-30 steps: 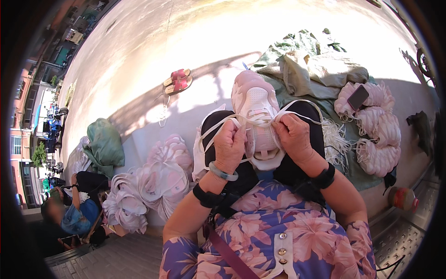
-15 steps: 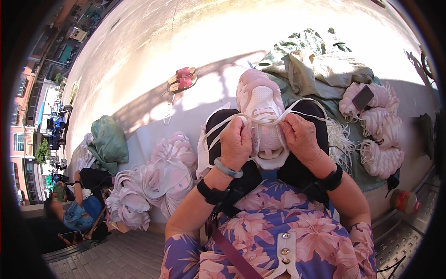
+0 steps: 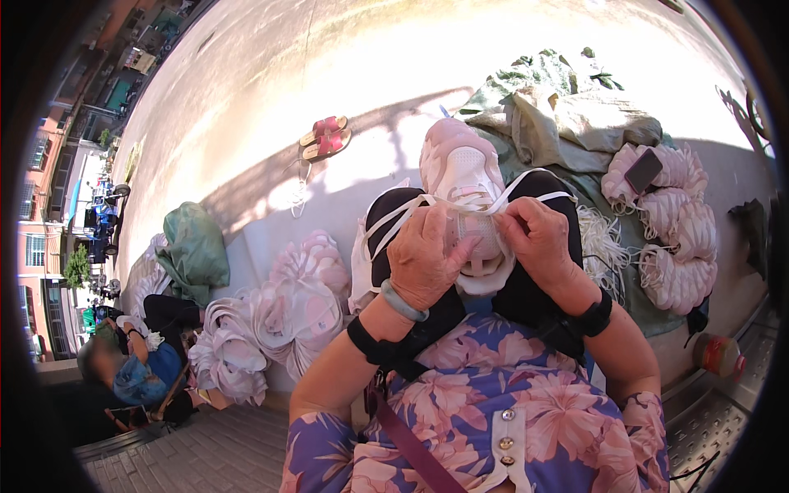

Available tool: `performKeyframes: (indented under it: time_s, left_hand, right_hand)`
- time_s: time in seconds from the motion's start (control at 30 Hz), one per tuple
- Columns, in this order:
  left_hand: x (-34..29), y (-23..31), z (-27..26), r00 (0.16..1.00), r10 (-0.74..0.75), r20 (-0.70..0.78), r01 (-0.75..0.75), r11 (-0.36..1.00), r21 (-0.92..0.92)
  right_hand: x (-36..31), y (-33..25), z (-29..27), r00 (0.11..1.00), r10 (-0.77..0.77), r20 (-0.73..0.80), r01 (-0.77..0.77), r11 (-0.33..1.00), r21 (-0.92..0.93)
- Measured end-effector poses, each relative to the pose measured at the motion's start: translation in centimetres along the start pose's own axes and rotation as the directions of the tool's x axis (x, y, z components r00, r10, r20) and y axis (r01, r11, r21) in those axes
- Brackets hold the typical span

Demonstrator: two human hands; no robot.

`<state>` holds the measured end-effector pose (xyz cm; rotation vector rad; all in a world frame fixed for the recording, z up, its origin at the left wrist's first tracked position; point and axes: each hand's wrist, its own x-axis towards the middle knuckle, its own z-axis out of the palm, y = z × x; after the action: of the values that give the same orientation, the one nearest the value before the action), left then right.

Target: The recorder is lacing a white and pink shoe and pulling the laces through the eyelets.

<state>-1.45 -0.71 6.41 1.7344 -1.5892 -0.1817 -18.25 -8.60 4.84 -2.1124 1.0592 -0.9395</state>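
A pale pink and white sneaker [image 3: 463,160] rests between my knees, toe pointing away from me. White shoelace [image 3: 399,218] crosses its tongue, and loose ends trail over both black-clad knees. My left hand [image 3: 423,255] is at the sneaker's left side, fingers curled by the lacing where they seem to hold the lace. Its thumb stretches across the lower tongue; the fingertips are partly hidden. On the opposite side, my right hand [image 3: 536,238] pinches the lace between thumb and forefinger, close to the eyelets.
Bundled pink-white shoe parts [image 3: 300,320] lie at left, with more bundles [image 3: 678,218] at right under a phone [image 3: 643,171]. Loose white laces [image 3: 602,246] sit beside my right knee. Red sandals [image 3: 327,138], a green sack [image 3: 193,251] and a seated person [image 3: 148,361] are farther off.
My left hand has shifted from a tight pinch on the lace, its thumb now spread over the tongue. The right hand has turned slightly, and the lace is drawn in closer to the shoe.
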Motion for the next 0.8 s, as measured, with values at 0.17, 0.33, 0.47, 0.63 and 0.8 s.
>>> performKeyframes:
  time_s: [0.17, 0.33, 0.47, 0.63, 0.8]
  left_hand:
    - [-1.2, -0.3, 0.3, 0.988, 0.125, 0.096, -0.143, 0.968, 0.206]
    - [-1.7, -1.1, 1.2, 0.998, 0.009, 0.058, -0.01, 1.0, 0.009]
    - [-1.4, -1.9, 1.5, 0.999, 0.051, 0.018, -0.049, 0.995, -0.084]
    - [-1.3, -2.1, 1.5, 0.999, 0.041, 0.031, -0.039, 0.997, -0.064]
    - [-2.1, -1.6, 1.7, 0.995, -0.102, 0.018, 0.103, 0.993, -0.061]
  right_hand:
    - [0.6, -2.0, 1.3, 0.95, -0.306, -0.054, 0.299, 0.948, -0.11]
    - [0.7, -1.6, 3.2, 0.93, -0.364, 0.057, 0.367, 0.9, -0.237]
    - [1.0, -1.7, 4.0, 0.923, -0.379, 0.064, 0.384, 0.897, -0.218]
    - [1.0, -1.0, 4.9, 0.926, -0.37, 0.07, 0.376, 0.896, -0.236]
    - [0.7, -1.4, 4.5, 0.926, -0.363, 0.104, 0.377, 0.901, -0.214]
